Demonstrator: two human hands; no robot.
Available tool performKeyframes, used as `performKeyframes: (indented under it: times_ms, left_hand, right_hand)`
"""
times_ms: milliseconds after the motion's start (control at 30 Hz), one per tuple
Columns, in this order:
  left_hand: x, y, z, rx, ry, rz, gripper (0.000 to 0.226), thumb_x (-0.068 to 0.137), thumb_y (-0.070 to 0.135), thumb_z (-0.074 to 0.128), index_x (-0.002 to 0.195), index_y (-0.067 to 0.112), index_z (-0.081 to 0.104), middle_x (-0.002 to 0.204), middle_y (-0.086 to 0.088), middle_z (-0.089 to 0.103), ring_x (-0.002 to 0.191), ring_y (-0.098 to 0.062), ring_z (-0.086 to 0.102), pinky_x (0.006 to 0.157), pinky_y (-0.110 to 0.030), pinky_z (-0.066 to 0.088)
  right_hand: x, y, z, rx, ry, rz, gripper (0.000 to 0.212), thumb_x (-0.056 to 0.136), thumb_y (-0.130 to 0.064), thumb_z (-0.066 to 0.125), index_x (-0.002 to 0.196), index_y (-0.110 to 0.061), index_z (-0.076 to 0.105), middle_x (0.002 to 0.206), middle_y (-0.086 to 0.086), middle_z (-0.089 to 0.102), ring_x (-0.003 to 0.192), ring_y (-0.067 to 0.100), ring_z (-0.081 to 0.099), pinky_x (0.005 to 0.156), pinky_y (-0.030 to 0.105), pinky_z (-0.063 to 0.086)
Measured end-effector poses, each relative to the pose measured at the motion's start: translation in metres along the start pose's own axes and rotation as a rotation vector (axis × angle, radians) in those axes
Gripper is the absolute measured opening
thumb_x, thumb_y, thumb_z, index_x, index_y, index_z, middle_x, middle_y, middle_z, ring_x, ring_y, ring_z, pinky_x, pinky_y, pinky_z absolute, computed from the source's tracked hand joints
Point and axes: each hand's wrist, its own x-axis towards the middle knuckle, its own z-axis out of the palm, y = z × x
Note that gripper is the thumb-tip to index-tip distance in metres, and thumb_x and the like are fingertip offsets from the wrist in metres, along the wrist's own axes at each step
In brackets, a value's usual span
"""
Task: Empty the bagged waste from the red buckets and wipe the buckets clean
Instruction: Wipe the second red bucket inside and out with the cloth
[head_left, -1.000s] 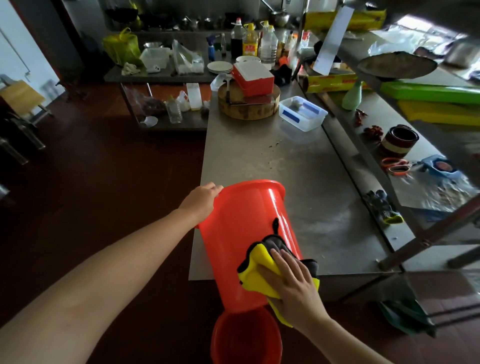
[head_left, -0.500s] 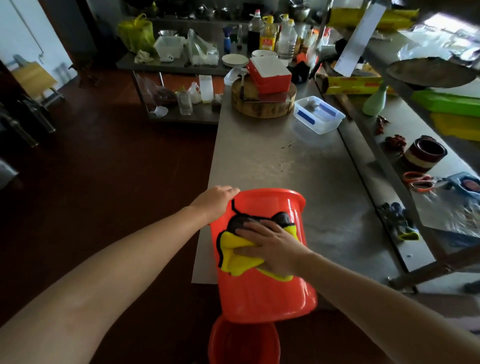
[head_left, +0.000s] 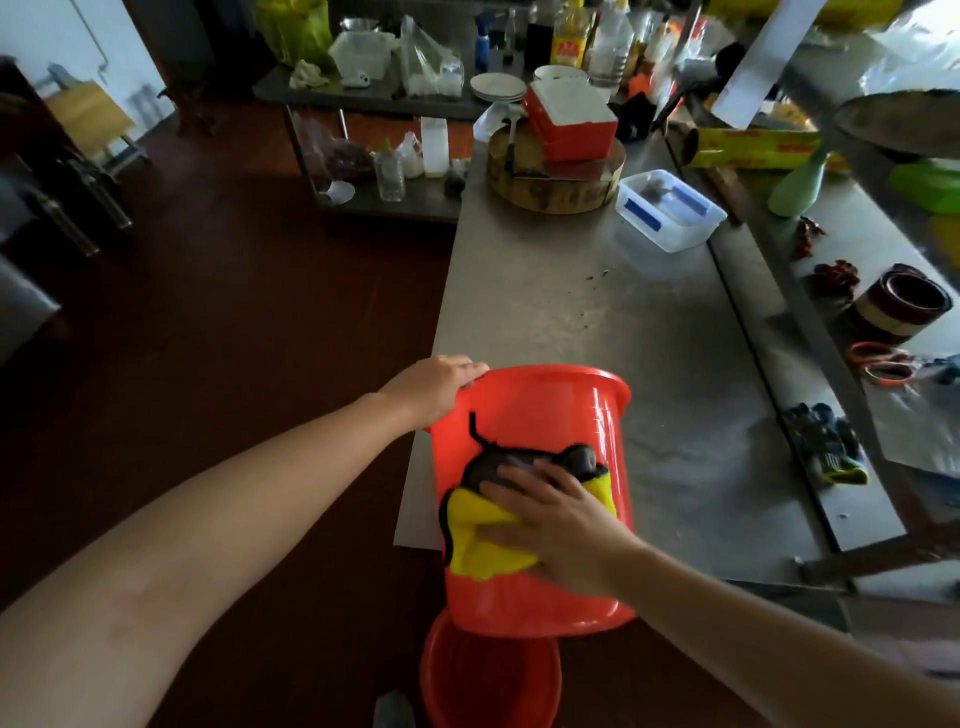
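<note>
While the left hand (head_left: 436, 387) grasps the rim of the bucket (head_left: 545, 415), fingers curled over its edge, the right hand (head_left: 561, 525) lies flat with fingers spread on a cloth (head_left: 483, 545) and presses it against the outer wall. The head view, the only one given, shows the bucket tipped between the two hands, mouth turned away from the person and base towards them.

Step in hand, as judged: wiping the outside of the bucket; no waste bag is visible on it, and its inside is hidden.

Next move, as judged: the right hand needs to carry the cloth over the parts of the wall not under it, while the left turns the bucket by the rim to bring them round.

The bucket is bright red plastic, glossy, with a rolled rim and a slightly narrower base. The cloth is yellow with a dark grey face, folded and bunched under the palm.

A second bucket (head_left: 488, 680), also red, stands upright on the floor below the right hand. A steel table (head_left: 597, 312) stretches beyond both hands.
</note>
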Motion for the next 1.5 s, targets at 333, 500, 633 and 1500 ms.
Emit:
performKeyframes:
  times_ms: [333, 500, 633, 1500]
  left_hand:
    - [-0.020, -0.013, 0.010, -0.011, 0.079, -0.016, 0.035, 0.103, 0.005, 0.046, 0.136, 0.013, 0.056, 0.110, 0.002, 0.059, 0.102, -0.021, 0.061, 0.081, -0.026, 0.044]
    - [-0.021, -0.018, 0.010, 0.005, 0.091, -0.017, 0.044, 0.102, 0.007, 0.050, 0.146, 0.007, 0.049, 0.138, -0.010, 0.058, 0.124, -0.028, 0.055, 0.101, -0.032, 0.041]
    - [-0.020, -0.021, 0.010, -0.020, 0.099, -0.007, 0.044, 0.102, 0.010, 0.051, 0.146, 0.007, 0.050, 0.137, -0.011, 0.058, 0.125, -0.028, 0.054, 0.103, -0.033, 0.042]
    - [-0.065, -0.049, 0.012, -0.133, 0.035, -0.260, 0.013, 0.100, 0.024, 0.044, 0.107, 0.018, 0.053, 0.107, -0.005, 0.061, 0.096, -0.028, 0.064, 0.083, -0.046, 0.053]
  right_hand:
    - [-0.039, 0.003, 0.025, -0.032, 0.090, -0.178, 0.066, 0.078, -0.055, 0.065, 0.141, -0.049, 0.046, 0.167, -0.001, 0.022, 0.155, 0.025, 0.015, 0.118, 0.053, 0.031]
    - [0.019, 0.067, -0.014, 0.055, 0.171, 0.005, 0.067, 0.082, -0.048, 0.073, 0.145, -0.043, 0.050, 0.164, 0.001, 0.030, 0.153, 0.029, 0.023, 0.117, 0.055, 0.032]
    - [0.049, 0.087, -0.030, 0.111, 0.159, 0.096, 0.065, 0.087, -0.046, 0.070, 0.147, -0.044, 0.046, 0.164, -0.001, 0.029, 0.152, 0.028, 0.027, 0.117, 0.055, 0.030]
    - [0.059, 0.058, -0.024, 0.254, 0.196, 0.197, 0.062, 0.093, -0.051, 0.064, 0.150, -0.047, 0.041, 0.168, -0.004, 0.017, 0.156, 0.026, 0.011, 0.120, 0.057, 0.023]
